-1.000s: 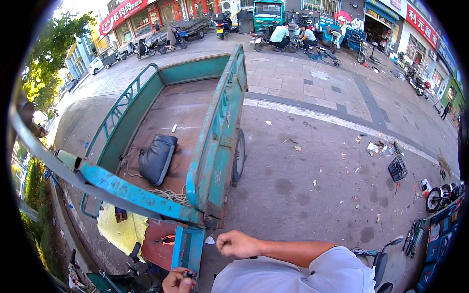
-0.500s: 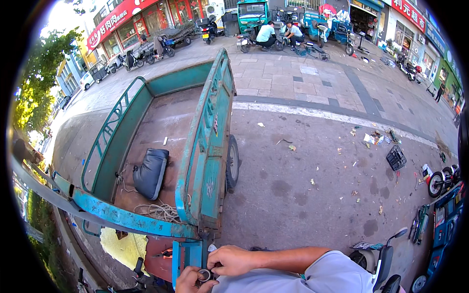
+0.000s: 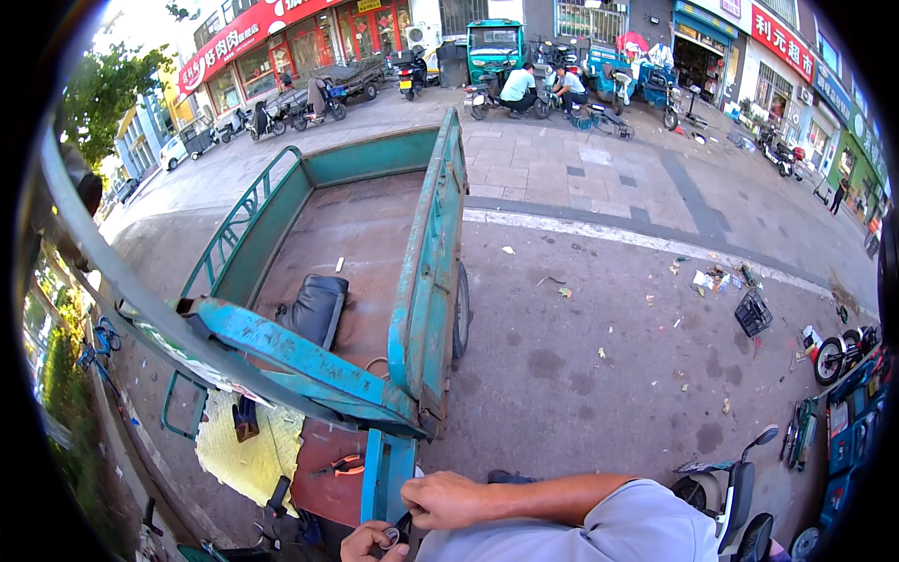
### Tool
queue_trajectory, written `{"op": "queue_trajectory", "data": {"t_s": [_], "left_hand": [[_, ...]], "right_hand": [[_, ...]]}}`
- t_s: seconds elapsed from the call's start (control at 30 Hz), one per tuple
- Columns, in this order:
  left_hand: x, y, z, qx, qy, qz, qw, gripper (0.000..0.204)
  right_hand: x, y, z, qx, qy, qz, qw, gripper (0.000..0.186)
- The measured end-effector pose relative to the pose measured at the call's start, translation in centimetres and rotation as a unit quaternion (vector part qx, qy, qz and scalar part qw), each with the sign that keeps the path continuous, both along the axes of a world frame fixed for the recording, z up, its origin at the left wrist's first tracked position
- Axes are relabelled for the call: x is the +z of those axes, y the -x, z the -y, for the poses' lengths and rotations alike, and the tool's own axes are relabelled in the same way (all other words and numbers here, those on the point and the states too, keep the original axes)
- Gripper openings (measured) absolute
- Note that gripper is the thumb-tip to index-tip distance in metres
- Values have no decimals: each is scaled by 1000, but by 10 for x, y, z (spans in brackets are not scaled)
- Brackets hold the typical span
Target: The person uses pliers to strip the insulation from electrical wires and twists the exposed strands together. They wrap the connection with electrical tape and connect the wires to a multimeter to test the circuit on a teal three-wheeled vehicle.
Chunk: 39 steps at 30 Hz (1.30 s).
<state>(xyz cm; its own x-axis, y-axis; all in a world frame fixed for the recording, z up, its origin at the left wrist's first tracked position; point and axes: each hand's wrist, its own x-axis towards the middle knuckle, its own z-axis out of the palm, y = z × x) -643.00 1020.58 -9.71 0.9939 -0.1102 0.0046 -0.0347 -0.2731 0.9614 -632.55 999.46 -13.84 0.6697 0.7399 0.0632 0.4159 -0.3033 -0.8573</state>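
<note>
At the lower edge, my left hand (image 3: 363,543) is closed around a small roll of black tape (image 3: 393,536) with a pale core. My right hand (image 3: 448,499) is just above and right of it, its fingers pinched together. A short dark strip runs from the roll up to those fingers, which seem to grip it; the fingertips are partly hidden. Both hands are beside a blue metal bracket (image 3: 390,476) at the front of a teal cargo tricycle bed (image 3: 426,281). Orange-handled pliers (image 3: 346,465) lie on a reddish-brown panel (image 3: 323,492) left of the bracket.
A yellow sheet (image 3: 225,454) with a dark glove (image 3: 245,419) on it lies left of the panel. In the cargo bed rests a dark padded seat (image 3: 316,307). A scooter (image 3: 735,492) stands at right, a black crate (image 3: 753,313) beyond. Two people crouch far off.
The view has shifted, showing more of the yellow sheet and pliers. My right hand has lifted slightly away from the roll, and a dark strip now shows between my hands.
</note>
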Motion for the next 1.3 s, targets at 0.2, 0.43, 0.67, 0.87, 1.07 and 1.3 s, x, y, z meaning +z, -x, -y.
{"op": "queue_trajectory", "data": {"t_s": [0.2,0.43,0.67,0.87,1.07,1.3], "left_hand": [[-10,30,-34,-12,-46,-111,993,23],[5,30,-27,-33,-109,-82,990,29],[1,13,-8,-105,-178,80,975,31],[-12,-7,20,-86,-178,103,975,19],[-59,-19,24,54,-94,81,991,4],[-141,44,-25,481,227,-181,827,13]], "right_hand": [[-15,27,-20,131,-148,-304,932,43],[5,50,-25,77,-36,-123,989,36],[12,60,-10,-30,37,-104,993,21],[2,42,8,-45,49,-60,996,17],[-13,4,-8,26,-14,27,999,11],[28,-27,-34,294,-107,-172,934,17]]}}
